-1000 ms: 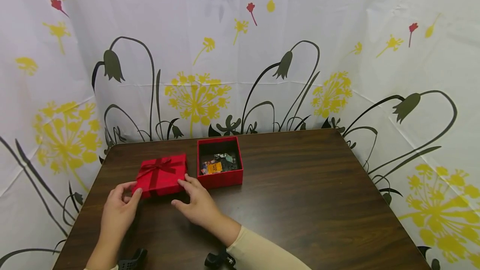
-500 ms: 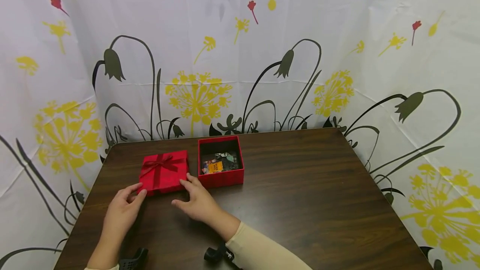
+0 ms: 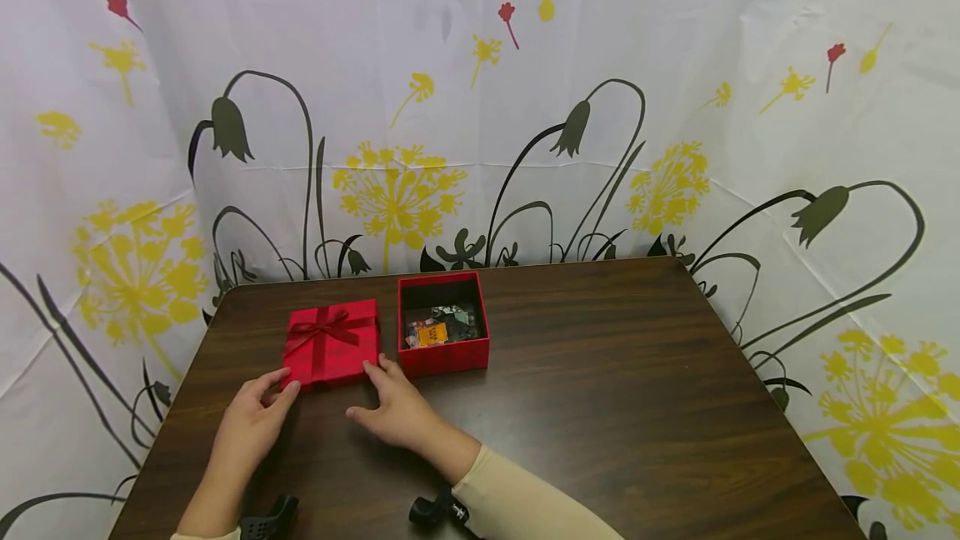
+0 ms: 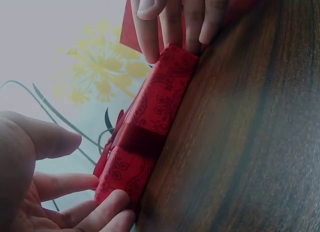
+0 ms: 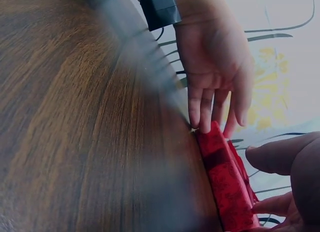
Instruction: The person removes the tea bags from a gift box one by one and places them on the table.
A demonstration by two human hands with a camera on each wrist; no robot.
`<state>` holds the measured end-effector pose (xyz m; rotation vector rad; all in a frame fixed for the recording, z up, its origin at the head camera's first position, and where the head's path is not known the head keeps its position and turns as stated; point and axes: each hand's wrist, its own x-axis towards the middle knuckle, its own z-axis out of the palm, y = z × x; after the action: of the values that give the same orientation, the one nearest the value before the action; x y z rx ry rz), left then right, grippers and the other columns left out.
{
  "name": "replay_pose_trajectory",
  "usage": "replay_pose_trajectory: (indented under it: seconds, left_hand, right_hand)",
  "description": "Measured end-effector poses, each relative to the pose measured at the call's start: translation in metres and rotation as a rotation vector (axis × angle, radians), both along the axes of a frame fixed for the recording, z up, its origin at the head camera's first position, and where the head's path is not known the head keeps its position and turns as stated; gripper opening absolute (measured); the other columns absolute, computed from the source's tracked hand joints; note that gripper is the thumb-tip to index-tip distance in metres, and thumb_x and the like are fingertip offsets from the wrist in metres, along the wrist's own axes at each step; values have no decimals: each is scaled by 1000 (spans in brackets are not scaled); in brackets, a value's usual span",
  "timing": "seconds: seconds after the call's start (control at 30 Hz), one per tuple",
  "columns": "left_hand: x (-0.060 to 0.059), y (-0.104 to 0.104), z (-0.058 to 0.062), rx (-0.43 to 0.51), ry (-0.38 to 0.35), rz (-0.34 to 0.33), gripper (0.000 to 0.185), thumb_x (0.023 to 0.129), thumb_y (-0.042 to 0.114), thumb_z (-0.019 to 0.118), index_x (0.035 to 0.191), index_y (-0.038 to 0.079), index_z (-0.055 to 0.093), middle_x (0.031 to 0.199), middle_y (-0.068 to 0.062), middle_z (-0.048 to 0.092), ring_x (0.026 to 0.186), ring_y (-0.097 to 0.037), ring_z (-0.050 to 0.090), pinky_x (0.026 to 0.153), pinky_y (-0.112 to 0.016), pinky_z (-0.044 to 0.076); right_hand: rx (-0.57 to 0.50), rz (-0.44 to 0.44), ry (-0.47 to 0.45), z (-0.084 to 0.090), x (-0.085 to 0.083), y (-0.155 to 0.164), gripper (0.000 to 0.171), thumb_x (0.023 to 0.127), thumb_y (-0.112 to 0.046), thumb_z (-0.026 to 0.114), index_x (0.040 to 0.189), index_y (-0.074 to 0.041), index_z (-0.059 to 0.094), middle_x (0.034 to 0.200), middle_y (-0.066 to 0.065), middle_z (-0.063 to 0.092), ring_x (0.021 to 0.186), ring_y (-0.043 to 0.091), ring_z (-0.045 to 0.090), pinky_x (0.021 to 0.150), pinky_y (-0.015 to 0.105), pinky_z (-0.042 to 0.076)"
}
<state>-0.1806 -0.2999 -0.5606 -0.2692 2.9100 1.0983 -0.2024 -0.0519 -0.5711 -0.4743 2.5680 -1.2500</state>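
A red gift box lid with a dark red ribbon bow lies flat on the wooden table, left of the open box. At its front left corner my left hand touches the edge with relaxed fingers, the thumb apart from the lid in the left wrist view. My right hand has its fingertips at the front right corner, thumb spread away. Patterned red paper and a ribbon band show along the lid's side between both hands. Beside the lid stands the red box, black inside, with several small colourful packets in it.
The dark brown table stretches away to the right of the box. Behind it hangs a white curtain printed with yellow, green and red flowers. Black camera mounts sit at the wrists.
The lid has slid slightly back and to the right, and its front left corner has swung round so it lies straighter. My left hand has moved rightward with it; my right hand has barely moved.
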Motion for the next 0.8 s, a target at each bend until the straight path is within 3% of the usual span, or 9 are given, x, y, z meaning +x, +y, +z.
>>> replay_pose_trajectory:
  seconds: [0.3, 0.53, 0.8]
  left_hand:
    - [0, 0, 0, -9, 23, -22, 67, 113, 47, 56, 154, -6, 55, 143, -33, 55, 116, -40, 65, 88, -46, 52]
    - [2, 5, -1, -12, 28, 16, 64, 113, 45, 57, 152, -5, 57, 147, -33, 53, 122, -44, 67, 92, -52, 55]
    - [4, 11, 7, -2, 85, 68, 57, 112, 40, 61, 148, -3, 61, 145, -32, 54, 122, -46, 68, 95, -58, 58]
  right_hand:
    - [-51, -17, -22, -3, -1, 2, 75, 97, -39, 83, 163, -22, 52, 175, 8, 40, 161, 25, 43, 128, 42, 42]
    - [-76, -12, -53, 1, 3, 5, 73, 97, -39, 83, 162, -24, 54, 175, 8, 40, 160, 25, 43, 128, 44, 42]
    - [-123, 6, -35, 16, 9, 9, 68, 99, -40, 80, 161, -27, 54, 174, 4, 41, 158, 22, 46, 126, 46, 44]
